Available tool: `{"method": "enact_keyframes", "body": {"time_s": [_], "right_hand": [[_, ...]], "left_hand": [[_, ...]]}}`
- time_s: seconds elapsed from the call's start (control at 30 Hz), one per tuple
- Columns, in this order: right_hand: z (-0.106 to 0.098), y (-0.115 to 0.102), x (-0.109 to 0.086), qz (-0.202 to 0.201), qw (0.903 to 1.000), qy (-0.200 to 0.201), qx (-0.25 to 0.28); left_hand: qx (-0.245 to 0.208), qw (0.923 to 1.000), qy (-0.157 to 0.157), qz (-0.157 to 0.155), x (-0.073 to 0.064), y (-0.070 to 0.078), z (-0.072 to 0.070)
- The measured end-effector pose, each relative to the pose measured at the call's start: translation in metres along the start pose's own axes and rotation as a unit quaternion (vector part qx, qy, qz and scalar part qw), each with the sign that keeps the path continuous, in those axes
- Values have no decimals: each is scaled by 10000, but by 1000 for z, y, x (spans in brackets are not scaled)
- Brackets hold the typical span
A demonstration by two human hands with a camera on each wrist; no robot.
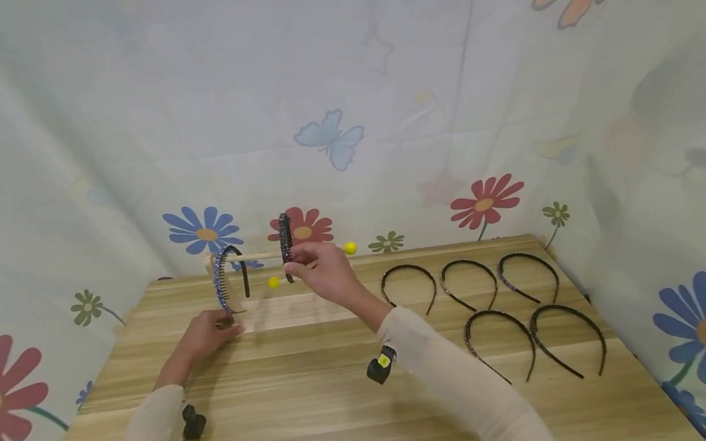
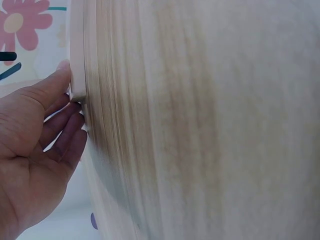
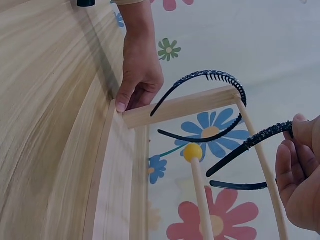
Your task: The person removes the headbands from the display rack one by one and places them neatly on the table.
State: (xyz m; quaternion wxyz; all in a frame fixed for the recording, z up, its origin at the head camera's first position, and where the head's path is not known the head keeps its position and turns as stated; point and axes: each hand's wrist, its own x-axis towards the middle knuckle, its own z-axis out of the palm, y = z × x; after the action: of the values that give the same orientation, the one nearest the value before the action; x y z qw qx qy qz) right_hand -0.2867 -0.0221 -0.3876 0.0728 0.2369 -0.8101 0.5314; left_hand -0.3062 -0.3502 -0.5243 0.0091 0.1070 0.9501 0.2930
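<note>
My right hand (image 1: 326, 271) pinches a black headband (image 1: 284, 235) covered in dark sparkling stones, its arch over the upper rod (image 1: 262, 256) of a wooden stand. Nearer the post on the same rod hangs a headband with blue stones (image 1: 219, 282) and comb teeth. Low at the stand's near left corner, my left hand (image 1: 204, 339) grips the end of the wooden base (image 3: 116, 175), thumb on its top face. In the right wrist view, both prongs of the held headband (image 3: 230, 160) point away from the hand. My right palm partly hides its arch there.
Several dark headbands (image 1: 407, 267) lie spread on the right of the wooden table (image 1: 315, 398). The stand's rods end in yellow balls (image 1: 351, 248); a lower one (image 1: 274, 282) points toward me. Behind the table hangs a flowered cloth (image 1: 375, 192).
</note>
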Motion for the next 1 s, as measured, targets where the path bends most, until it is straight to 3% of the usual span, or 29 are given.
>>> {"method": "enact_keyframes", "body": {"time_s": [0.43, 1.0], "right_hand": [[-28, 6, -5, -527, 9981, 204, -249], [-65, 5, -8, -327, 9961, 560, -596]], "left_hand": [[55, 9998, -128, -128, 1, -1, -2], [80, 9999, -76, -80, -1, 4, -3]]}}
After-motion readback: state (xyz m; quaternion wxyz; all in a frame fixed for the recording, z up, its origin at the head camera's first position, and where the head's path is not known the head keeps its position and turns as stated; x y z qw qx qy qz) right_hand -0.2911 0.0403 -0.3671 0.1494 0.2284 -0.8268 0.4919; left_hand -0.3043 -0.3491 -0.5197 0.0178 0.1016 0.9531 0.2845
